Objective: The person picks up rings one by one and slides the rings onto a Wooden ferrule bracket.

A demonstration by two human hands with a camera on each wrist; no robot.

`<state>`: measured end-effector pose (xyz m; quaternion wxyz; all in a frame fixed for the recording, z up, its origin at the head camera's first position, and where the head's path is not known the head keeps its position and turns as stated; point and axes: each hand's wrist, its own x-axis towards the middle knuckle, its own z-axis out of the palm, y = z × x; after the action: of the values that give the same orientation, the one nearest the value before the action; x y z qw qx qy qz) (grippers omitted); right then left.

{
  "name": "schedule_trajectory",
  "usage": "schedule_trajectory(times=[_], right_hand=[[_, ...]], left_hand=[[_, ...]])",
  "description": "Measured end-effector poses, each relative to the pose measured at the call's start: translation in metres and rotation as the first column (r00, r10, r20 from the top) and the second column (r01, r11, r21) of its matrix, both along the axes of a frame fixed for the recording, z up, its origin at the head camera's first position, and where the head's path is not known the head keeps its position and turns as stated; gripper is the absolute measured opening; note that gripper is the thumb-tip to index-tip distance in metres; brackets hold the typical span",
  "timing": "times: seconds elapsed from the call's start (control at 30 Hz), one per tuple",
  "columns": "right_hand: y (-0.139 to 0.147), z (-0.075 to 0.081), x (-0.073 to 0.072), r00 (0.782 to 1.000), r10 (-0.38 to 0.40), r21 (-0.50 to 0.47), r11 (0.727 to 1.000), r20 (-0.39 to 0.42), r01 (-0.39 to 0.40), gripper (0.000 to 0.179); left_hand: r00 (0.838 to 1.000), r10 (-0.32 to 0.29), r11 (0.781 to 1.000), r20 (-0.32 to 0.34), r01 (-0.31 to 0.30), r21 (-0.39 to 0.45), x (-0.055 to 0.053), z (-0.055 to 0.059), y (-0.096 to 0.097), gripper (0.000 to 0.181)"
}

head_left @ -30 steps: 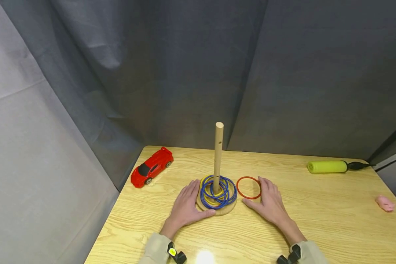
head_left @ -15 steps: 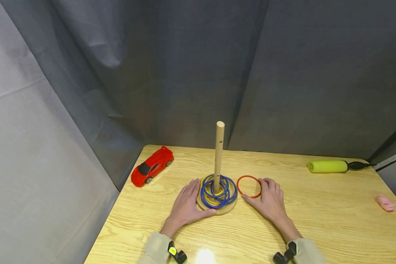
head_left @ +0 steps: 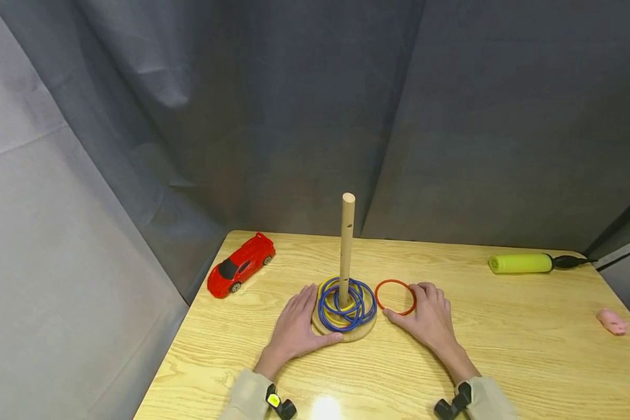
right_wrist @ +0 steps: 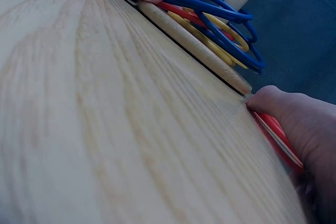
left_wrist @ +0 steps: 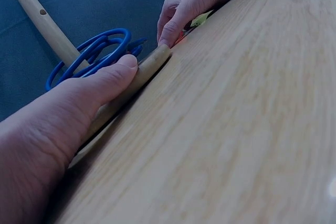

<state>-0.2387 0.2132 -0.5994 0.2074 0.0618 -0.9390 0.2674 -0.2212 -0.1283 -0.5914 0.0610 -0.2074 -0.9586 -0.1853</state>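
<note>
A wooden ring-toss stand (head_left: pixel 347 251) stands mid-table, its upright peg rising from a round base (head_left: pixel 359 335). Blue rings (right_wrist: pixel 210 6) lie tangled with yellow ones (right_wrist: pixel 202 36) around the foot of the peg, with some red showing beneath. My left hand (head_left: pixel 294 332) holds the base from the left, thumb along its near edge and fingers along its far left side. Flat on the table right of the base is a red ring (head_left: pixel 395 281). My right hand (head_left: pixel 431 319) pinches its right side, thumb at the near edge and fingertips at the far one.
A red toy car (head_left: pixel 242 265) sits at the back left corner. Toward the back right lies a yellow-green hand pump (head_left: pixel 522 264) with a black nozzle. Near the right edge is a small pink toy pig (head_left: pixel 612 322). Grey curtain (head_left: pixel 315 116) hangs behind the table.
The right hand's fingers have curled in and drawn closer around the red ring, with the thumb now at its near edge. The left hand and the stand have stayed in place.
</note>
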Motion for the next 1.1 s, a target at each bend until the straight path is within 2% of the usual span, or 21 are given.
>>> schedule_trajectory(times=[0.37, 0.7, 0.87, 1.1], right_hand=[[-0.001, -0.001, 0.002, 0.998, 0.007, -0.056, 0.998, -0.059, -0.01, 0.083], [0.004, 0.006, 0.003, 0.998, 0.023, -0.136, 0.99, -0.059, -0.031, 0.08], [0.006, 0.026, 0.004, 0.999, 0.039, -0.131, 0.99, -0.033, -0.043, 0.079], [0.007, 0.074, 0.007, 0.996, 0.084, -0.077, 0.993, -0.038, -0.086, 0.075]], left_hand=[[1.0, 0.009, 1.0, 0.012, -0.009, 0.009, 0.001, -0.001, -0.002, 0.132], [1.0, 0.003, 1.0, -0.006, -0.003, 0.002, 0.001, -0.001, 0.0, 0.132], [1.0, 0.002, 1.0, 0.006, -0.002, 0.003, 0.001, -0.001, 0.0, 0.132], [1.0, 0.005, 1.0, 0.013, -0.005, 0.009, 0.0, -0.001, 0.0, 0.132]])
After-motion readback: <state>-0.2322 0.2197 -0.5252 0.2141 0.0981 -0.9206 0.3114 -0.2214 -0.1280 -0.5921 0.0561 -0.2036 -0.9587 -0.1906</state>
